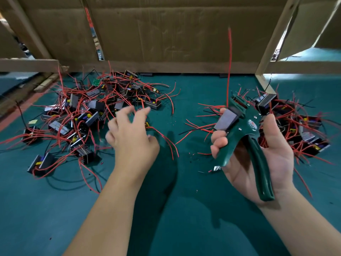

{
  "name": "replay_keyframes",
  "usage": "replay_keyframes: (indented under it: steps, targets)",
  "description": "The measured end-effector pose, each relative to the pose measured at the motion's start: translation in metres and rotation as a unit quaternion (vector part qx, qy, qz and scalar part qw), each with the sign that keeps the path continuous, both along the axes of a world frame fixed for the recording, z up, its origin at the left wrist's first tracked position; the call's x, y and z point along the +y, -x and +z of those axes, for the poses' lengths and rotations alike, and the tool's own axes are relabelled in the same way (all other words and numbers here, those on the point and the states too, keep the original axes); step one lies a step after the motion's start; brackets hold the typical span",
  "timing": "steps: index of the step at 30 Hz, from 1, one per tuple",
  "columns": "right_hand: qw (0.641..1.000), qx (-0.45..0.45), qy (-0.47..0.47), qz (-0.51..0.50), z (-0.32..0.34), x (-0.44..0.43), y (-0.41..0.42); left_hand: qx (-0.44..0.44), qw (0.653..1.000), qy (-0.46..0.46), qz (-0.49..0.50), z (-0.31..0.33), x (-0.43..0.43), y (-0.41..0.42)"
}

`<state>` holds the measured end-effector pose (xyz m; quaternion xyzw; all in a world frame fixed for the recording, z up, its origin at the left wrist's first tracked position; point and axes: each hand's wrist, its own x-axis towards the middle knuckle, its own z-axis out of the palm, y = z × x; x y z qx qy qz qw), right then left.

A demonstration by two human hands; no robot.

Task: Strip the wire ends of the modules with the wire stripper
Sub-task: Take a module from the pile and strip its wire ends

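My right hand (265, 154) grips a green wire stripper (245, 135) by its handles, jaws up. A dark module (227, 119) rests against the fingertips of that hand beside the stripper's jaws, and one red wire (229, 67) stands straight up from it. My left hand (132, 133) hovers over the green mat with fingers spread and blurred, at the right edge of the left pile of modules (88, 111) with tangled red wires; it holds nothing.
A second pile of modules (295, 126) with red and black wires lies at the right, behind my right hand. A cardboard wall (166, 34) and wooden posts (276, 39) bound the back of the green mat (184, 209). Small wire scraps dot the mat.
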<state>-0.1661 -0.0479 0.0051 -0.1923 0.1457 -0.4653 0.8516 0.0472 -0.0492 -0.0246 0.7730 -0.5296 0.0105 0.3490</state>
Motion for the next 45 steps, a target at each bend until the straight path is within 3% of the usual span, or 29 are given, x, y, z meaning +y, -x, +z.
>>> replay_keyframes:
  steps: [2,6,8,10,13,18,22,28,33,37,41,45]
  targets:
    - [1.0,-0.002,0.006,0.008,-0.001,0.0,0.0,0.02,0.997,0.079,-0.016,0.008,0.003,0.002]
    - [0.999,0.044,0.026,0.012,0.0,0.0,-0.003,0.223,0.936,0.248,-0.115,0.015,0.005,0.015]
    - [0.998,0.051,0.038,0.028,0.0,0.001,-0.004,0.411,0.877,0.205,-0.14,0.02,0.002,0.017]
    - [0.994,0.053,0.069,0.069,-0.003,0.002,-0.004,0.526,0.831,0.054,-0.173,0.022,0.001,0.018]
    - [0.981,0.042,0.112,0.153,-0.009,0.007,-0.007,0.5,0.815,-0.114,-0.271,0.019,0.005,0.02]
    - [0.973,0.078,0.108,0.191,-0.019,0.013,-0.016,0.598,0.732,-0.038,-0.324,0.013,0.002,0.021]
    - [0.972,0.082,0.116,0.189,-0.021,0.013,-0.017,0.641,0.707,-0.037,-0.298,0.016,0.004,0.022]
    - [0.968,0.121,0.121,0.183,-0.021,0.011,-0.019,0.73,0.62,-0.021,-0.286,0.019,0.002,0.023]
    - [0.965,0.149,0.132,0.168,-0.021,0.011,-0.019,0.766,0.6,0.014,-0.23,0.02,0.001,0.031]
    - [0.973,0.163,0.111,0.117,-0.018,0.009,-0.018,0.729,0.66,0.015,-0.183,0.022,-0.002,0.023]
    - [0.977,0.183,0.075,0.082,-0.014,0.006,-0.018,0.69,0.694,0.044,-0.2,0.02,-0.002,0.022]
    - [0.976,0.168,0.06,0.124,-0.011,0.008,-0.014,0.623,0.747,0.062,-0.222,0.018,0.001,0.027]
